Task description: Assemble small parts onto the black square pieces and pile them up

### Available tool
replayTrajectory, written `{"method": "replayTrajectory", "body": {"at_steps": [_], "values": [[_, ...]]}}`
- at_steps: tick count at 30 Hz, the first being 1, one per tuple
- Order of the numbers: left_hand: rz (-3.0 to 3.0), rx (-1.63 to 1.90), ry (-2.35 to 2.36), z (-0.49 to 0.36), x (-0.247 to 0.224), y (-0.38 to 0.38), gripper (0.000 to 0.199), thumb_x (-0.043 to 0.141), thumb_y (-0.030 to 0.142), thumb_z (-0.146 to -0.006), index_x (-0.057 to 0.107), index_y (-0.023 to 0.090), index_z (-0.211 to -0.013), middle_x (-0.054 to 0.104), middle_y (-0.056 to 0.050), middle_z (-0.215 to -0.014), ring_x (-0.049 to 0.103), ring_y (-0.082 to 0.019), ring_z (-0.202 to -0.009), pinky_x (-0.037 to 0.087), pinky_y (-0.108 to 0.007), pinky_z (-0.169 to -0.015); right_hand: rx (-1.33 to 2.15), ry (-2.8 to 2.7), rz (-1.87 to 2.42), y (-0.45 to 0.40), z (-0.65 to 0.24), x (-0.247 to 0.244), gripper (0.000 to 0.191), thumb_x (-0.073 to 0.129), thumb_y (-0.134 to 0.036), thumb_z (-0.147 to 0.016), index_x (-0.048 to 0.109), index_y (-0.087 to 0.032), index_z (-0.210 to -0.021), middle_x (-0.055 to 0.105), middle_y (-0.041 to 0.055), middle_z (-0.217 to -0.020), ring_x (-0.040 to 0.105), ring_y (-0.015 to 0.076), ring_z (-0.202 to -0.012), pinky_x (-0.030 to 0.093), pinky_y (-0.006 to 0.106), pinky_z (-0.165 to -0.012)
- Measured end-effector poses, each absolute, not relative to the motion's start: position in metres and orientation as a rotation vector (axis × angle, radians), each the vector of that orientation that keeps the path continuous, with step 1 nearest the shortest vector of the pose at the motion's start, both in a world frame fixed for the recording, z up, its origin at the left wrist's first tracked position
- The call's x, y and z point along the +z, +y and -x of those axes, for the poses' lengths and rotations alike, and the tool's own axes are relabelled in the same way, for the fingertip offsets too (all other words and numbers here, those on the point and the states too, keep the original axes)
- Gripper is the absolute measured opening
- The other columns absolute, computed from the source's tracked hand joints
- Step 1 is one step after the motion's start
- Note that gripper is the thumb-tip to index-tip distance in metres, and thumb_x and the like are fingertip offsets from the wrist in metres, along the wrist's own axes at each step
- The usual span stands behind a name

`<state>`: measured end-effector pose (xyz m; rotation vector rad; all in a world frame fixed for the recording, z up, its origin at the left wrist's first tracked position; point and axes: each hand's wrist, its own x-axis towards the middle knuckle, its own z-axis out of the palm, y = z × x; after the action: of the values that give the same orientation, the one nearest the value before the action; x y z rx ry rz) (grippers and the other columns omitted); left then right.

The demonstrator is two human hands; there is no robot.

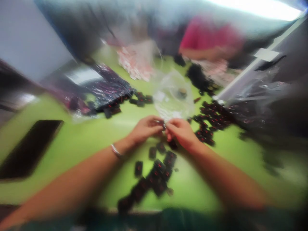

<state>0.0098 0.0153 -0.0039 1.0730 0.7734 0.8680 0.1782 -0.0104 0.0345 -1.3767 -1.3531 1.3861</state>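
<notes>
My left hand (148,129) and my right hand (180,132) meet over the middle of the green table. The fingers of my left hand are closed around a small dark block (162,124). My right hand's fingertips pinch at the same spot, touching the block's right end; anything else between them is too small and blurred to make out. Below my hands lies a loose heap of black blocks with red marks (158,173). Right behind my fingers a clear plastic bag (174,93) with small whitish pieces rests on the table.
More black blocks (214,118) are heaped at the right beside dark plastic wrapping (260,93). A filled plastic bag (106,85) lies at the back left. At the far left sits a dark flat slab (31,149). Across the table is a person in a pink top (211,38).
</notes>
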Motion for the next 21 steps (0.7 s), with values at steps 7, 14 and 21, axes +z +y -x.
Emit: {"method": "replayTrajectory", "body": {"at_steps": [7,14,21], "values": [[-1.152,0.866,0.766,-0.010,-0.007,0.016,0.036,0.078,0.023,-0.067,0.062,0.012,-0.098,0.070,-0.005,-0.082,0.066,-0.015,-0.070,0.054,-0.027,-0.065,1.365,-1.379,1.404,-0.011,-0.178,0.028,0.017,0.057,-0.029,-0.076,0.049,-0.018,-0.067,0.056,-0.0060,-0.048,0.052,0.0070,-0.037,0.040,0.016,-0.037],[-1.411,0.898,0.732,-0.007,-0.012,0.015,0.029,0.073,0.023,-0.072,0.065,0.012,-0.098,0.070,-0.007,-0.093,0.065,-0.018,-0.086,0.052,-0.033,-0.081,1.317,-1.553,1.509,-0.011,-0.178,0.030,0.011,0.050,-0.020,-0.073,0.045,-0.020,-0.064,0.052,-0.0073,-0.042,0.051,0.0090,-0.034,0.037,0.018,-0.035],[-1.472,0.984,0.814,-0.010,-0.010,0.013,0.026,0.072,0.023,-0.073,0.065,0.014,-0.096,0.069,-0.007,-0.093,0.064,-0.018,-0.084,0.052,-0.033,-0.080,1.067,-1.626,1.489,-0.010,-0.175,0.026,0.014,0.052,-0.023,-0.075,0.045,-0.020,-0.063,0.048,-0.0075,-0.044,0.047,0.0073,-0.036,0.036,0.018,-0.038]]}}
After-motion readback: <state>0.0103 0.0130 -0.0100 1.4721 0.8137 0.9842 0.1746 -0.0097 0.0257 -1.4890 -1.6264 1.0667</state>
